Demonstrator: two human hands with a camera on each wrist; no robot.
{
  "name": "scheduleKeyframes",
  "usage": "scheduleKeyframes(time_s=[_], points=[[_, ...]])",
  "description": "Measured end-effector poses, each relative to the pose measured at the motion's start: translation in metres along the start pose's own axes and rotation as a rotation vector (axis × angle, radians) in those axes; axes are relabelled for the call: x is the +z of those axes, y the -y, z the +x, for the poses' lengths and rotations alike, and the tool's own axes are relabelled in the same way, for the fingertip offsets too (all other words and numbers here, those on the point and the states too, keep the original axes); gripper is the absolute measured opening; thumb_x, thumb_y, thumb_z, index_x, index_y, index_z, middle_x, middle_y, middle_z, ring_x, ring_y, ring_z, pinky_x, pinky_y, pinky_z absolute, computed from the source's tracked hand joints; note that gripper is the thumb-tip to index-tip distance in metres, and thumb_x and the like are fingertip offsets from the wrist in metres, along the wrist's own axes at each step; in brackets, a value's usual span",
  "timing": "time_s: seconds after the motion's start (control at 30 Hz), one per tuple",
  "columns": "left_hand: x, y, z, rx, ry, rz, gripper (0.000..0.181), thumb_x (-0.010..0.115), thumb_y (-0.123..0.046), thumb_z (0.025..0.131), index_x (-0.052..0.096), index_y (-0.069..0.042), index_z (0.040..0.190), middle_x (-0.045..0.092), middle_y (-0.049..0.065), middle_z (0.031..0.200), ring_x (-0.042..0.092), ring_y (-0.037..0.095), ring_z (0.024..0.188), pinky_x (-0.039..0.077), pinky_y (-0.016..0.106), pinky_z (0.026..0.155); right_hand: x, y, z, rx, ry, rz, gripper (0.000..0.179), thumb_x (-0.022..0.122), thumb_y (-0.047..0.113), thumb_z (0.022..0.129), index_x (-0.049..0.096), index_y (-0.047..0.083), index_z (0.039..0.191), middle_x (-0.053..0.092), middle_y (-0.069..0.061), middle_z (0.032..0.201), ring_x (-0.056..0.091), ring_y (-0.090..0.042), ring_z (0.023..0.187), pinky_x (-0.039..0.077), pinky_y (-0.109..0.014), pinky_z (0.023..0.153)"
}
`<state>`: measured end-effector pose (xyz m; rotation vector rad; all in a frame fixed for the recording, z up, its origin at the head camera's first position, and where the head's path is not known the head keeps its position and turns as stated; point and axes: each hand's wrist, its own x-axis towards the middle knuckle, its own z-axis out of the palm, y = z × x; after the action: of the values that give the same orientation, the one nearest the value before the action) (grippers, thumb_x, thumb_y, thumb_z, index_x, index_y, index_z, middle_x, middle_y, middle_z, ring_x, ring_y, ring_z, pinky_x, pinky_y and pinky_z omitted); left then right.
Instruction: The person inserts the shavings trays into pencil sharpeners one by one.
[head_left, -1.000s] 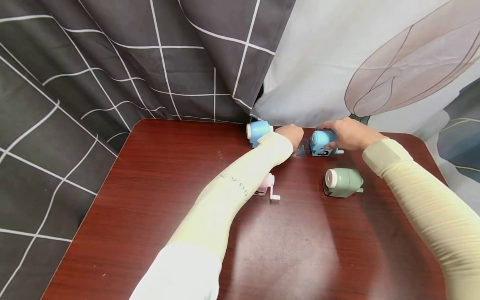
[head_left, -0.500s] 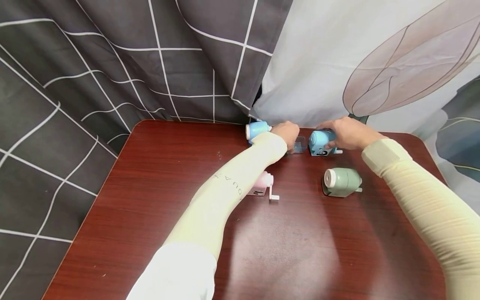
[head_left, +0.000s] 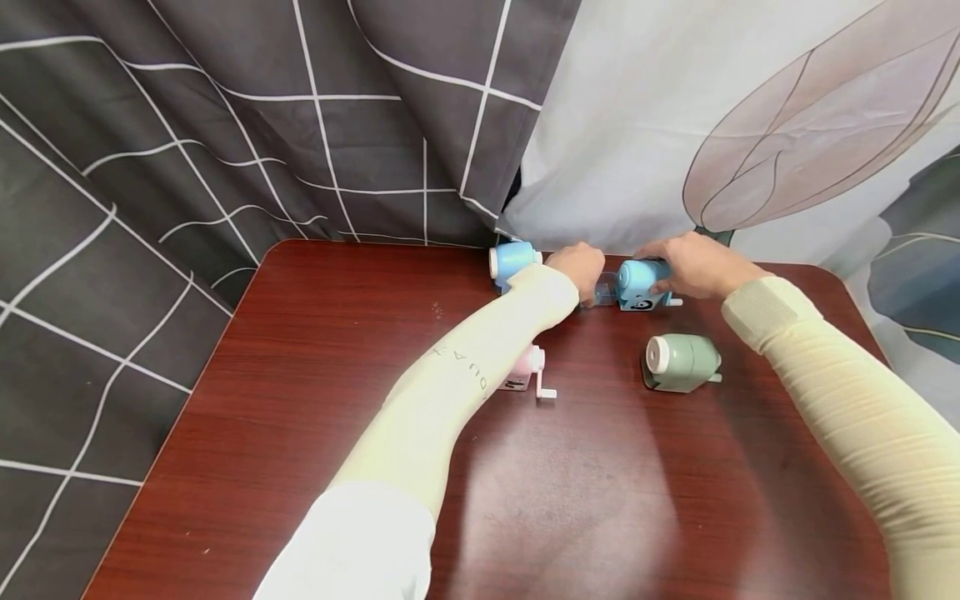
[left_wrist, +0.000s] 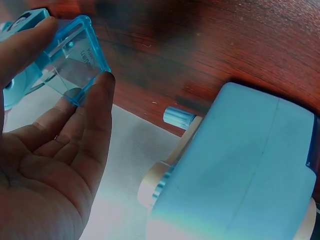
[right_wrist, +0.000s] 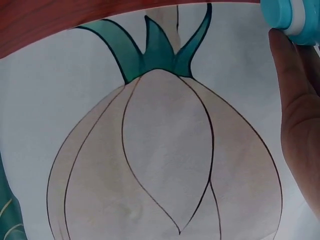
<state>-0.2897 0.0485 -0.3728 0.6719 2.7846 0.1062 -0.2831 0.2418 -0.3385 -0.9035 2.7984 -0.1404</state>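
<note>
My right hand (head_left: 699, 265) grips a blue crank pencil sharpener (head_left: 636, 282) with a panda picture, standing at the table's back edge. My left hand (head_left: 579, 267) pinches its clear blue shavings drawer (head_left: 604, 293) between thumb and fingers. In the left wrist view the drawer (left_wrist: 80, 62) lies against the end of the sharpener (left_wrist: 31, 70); how far it sits inside is hard to tell. A second blue sharpener (head_left: 513, 260) stands left of my left hand and fills much of the left wrist view. The right wrist view catches only part of my right hand (right_wrist: 305, 115) at its edge.
A green sharpener (head_left: 681, 363) stands in front of my right hand. Partly hidden under my left forearm is a pink sharpener (head_left: 523, 371), its crank sticking out to the right. Curtains (head_left: 630, 125) hang along the back edge of the red-brown table (head_left: 315, 358).
The left hand drew the drawer slightly left, away from the sharpener, then brought it back right against it. My right hand stays on the sharpener.
</note>
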Motion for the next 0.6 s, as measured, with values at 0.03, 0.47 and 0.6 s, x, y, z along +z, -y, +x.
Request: scheduleKeyframes(time_s=[0.03, 0.47, 0.6], points=[[0.0002, -0.0001, 0.0002, 0.000, -0.001, 0.001, 0.031, 0.078, -0.024, 0.086, 0.070, -0.014, 0.115, 0.068, -0.001, 0.108, 0.062, 0.014, 0.087, 0.052, 0.028, 0.073, 0.0002, -0.0004, -0.0001, -0.001, -0.001, 0.001, 0.060, 0.086, 0.008, 0.078, 0.061, -0.002, 0.131, 0.069, -0.025, 0.107, 0.067, -0.038, 0.093, 0.053, -0.055, 0.081], [0.0004, -0.0019, -0.0025, 0.002, 0.013, -0.013, 0.025, 0.078, -0.023, 0.087, 0.072, -0.014, 0.109, 0.068, -0.002, 0.104, 0.060, 0.013, 0.087, 0.051, 0.029, 0.075, -0.0011, 0.0007, 0.0008, 0.035, 0.025, 0.006, 0.058, 0.083, 0.008, 0.081, 0.060, -0.001, 0.134, 0.069, -0.025, 0.110, 0.067, -0.037, 0.095, 0.053, -0.053, 0.080], [0.0012, -0.0030, -0.0013, 0.007, 0.013, -0.028, 0.021, 0.078, -0.022, 0.087, 0.071, -0.015, 0.106, 0.068, -0.002, 0.100, 0.061, 0.013, 0.085, 0.052, 0.029, 0.073, -0.0005, 0.0008, 0.0009, 0.034, 0.021, 0.008, 0.057, 0.083, 0.008, 0.081, 0.060, -0.001, 0.133, 0.069, -0.024, 0.109, 0.067, -0.036, 0.094, 0.053, -0.053, 0.079]])
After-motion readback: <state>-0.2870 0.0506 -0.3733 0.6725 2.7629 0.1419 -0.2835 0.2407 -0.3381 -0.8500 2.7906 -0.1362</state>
